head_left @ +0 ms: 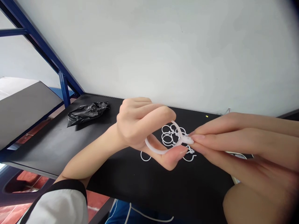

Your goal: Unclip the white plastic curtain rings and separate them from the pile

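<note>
A white plastic ring (155, 151) with a short tab is held up over the black table. Around its loop curl the fingers of my left hand (137, 123), thumb below and index finger above. My right hand (243, 149) pinches the ring's tab (187, 139) between its fingertips, from the right side. Behind the held ring lies a pile of similar white rings (167, 140), partly covered by my hands. One more loose ring (146, 161) shows under my left wrist.
A crumpled black plastic bag (88, 113) lies on the black table (163, 186) at the back left. A pale-edged object (235, 154) is mostly hidden behind my right hand. A white wall (151, 56) rises behind the table, with a blue metal frame (44, 46) to the left.
</note>
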Motion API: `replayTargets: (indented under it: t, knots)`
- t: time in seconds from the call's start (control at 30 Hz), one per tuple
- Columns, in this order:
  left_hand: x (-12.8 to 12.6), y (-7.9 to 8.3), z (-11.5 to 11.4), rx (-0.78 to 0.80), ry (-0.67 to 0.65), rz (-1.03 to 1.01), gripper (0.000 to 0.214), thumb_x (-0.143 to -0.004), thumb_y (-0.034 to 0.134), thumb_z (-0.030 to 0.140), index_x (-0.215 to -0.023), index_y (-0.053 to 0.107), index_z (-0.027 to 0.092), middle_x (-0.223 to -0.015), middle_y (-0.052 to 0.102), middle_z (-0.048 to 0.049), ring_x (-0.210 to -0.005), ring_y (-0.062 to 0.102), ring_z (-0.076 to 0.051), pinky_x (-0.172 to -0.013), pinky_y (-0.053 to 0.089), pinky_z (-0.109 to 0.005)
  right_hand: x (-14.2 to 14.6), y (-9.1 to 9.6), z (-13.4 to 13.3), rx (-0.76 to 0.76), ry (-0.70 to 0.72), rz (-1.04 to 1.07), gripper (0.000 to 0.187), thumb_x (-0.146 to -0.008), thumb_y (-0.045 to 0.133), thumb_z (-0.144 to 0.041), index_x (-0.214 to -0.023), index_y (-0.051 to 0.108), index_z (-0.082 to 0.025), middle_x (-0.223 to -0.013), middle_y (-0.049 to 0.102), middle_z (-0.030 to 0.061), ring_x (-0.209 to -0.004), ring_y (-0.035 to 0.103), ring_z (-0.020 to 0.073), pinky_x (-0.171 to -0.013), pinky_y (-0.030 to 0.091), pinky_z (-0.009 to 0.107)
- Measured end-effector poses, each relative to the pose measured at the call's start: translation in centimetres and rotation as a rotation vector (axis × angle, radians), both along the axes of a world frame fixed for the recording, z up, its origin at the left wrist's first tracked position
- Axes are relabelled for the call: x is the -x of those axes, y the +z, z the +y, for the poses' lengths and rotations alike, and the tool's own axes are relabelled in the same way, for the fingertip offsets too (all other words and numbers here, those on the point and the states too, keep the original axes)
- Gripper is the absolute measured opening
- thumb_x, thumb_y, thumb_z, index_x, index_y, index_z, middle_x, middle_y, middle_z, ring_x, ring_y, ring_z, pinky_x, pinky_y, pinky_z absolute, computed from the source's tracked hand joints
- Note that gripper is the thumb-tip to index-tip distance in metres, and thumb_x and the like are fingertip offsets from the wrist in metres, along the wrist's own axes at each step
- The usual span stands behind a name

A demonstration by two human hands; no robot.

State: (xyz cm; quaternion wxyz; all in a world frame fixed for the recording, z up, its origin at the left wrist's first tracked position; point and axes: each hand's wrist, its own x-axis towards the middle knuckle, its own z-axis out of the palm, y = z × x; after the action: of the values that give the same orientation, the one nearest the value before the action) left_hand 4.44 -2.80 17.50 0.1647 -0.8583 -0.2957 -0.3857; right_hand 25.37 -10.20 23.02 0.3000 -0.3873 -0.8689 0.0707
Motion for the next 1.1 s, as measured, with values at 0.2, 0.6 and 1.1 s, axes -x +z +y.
replayTargets:
  t: [0.2,0.6,1.1]
  knots:
    - [0.1,0.1,0.3,-0.029,-0.070,-0.049,0.052,-0.095,0.027,0.058,-0.073,0.059,0.024,-0.046,0.038,0.0033,-0.040,0.030,-0.012,-0.043,0.028,-0.029,0.1,-1.1,1.3,-0.016,-0.045,0.099,0.007,-0.090,0.066,-0.032,-0.086,0.072,-0.034,-0.077,0.074,-0.0041,-0.064,0.068,0.0144,-0.054,0.052,0.026]
    - [-1.1,-3.2,3.2,0.920,0.396,0.787,0.048,-0.100,0.044,0.047,-0.122,0.056,0.006,-0.106,0.072,-0.0197,-0.100,0.070,-0.032,-0.075,0.048,-0.032,-0.3,-6.1,8.3,0.673,-0.184,-0.039,0.025,-0.087,0.065,-0.041,-0.103,0.067,-0.022,-0.092,0.073,0.0053,-0.080,0.069,0.0179,-0.066,0.054,0.029]
    - [-2.5,-3.5,4.2,1.083,0.428,0.903,0.046,-0.082,0.074,0.041,-0.119,0.066,0.014,-0.120,0.069,-0.0193,-0.107,0.069,-0.036,-0.085,0.052,-0.037,0.5,-13.1,12.3,0.754,-0.119,-0.244,0.015,-0.070,0.064,-0.006,-0.078,0.067,-0.019,-0.087,0.072,0.0040,-0.075,0.065,0.0161,-0.060,0.047,0.025]
